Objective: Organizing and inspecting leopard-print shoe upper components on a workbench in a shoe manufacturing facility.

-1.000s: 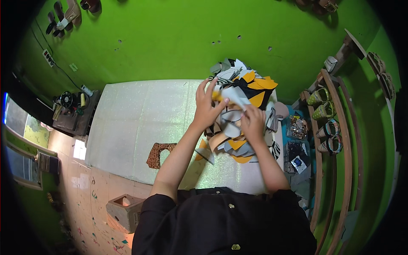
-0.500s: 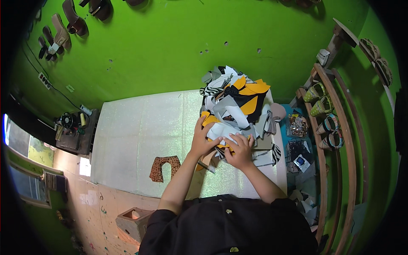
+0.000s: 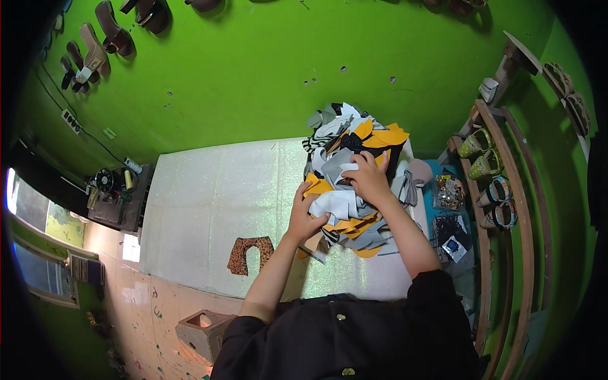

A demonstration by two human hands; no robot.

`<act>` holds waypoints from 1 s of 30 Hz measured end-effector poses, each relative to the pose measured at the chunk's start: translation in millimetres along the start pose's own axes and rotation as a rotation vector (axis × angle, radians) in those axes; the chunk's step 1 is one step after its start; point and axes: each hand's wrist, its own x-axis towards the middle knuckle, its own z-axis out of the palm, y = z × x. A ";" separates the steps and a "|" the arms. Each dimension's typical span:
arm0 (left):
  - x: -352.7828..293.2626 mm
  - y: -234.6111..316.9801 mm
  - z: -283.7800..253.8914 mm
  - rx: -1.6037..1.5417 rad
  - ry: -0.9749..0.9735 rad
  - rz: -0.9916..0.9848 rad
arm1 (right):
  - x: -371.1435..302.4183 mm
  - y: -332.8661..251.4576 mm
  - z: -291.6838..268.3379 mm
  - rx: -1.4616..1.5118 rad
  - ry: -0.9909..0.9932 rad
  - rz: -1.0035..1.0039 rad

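Observation:
A heaped pile of cut material pieces in grey, white, yellow, black and zebra stripes sits at the right end of the table. My left hand curls round the pile's left edge, its thumb over a white piece and its fingers by a yellow one. Higher on the heap, my right hand has its thumb and forefinger closed on a grey piece, other fingers raised. Their undersides are hidden. A leopard-print U-shaped piece lies alone to the left.
On the right stand blue-green bins of small parts and scraps, beside a wooden rack with woven shoes. A dark machine is at the far left. A hollow block stands by the table's near edge. Sandals hang on the green wall.
My right hand has moved up and away from the pile's near side to the grey piece higher up. The near yellow and grey pieces now lie more spread out. My left hand stays at the left edge.

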 end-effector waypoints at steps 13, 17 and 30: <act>5.3 1.5 -1.7 0.067 0.002 0.059 | -2.6 11.6 19.8 0.027 0.169 0.006; 13.8 26.2 1.9 0.134 -0.027 0.047 | 11.9 14.7 5.1 0.242 0.204 0.264; 23.0 37.4 12.9 0.353 -0.149 -0.122 | 21.2 34.0 -16.3 0.787 0.338 0.394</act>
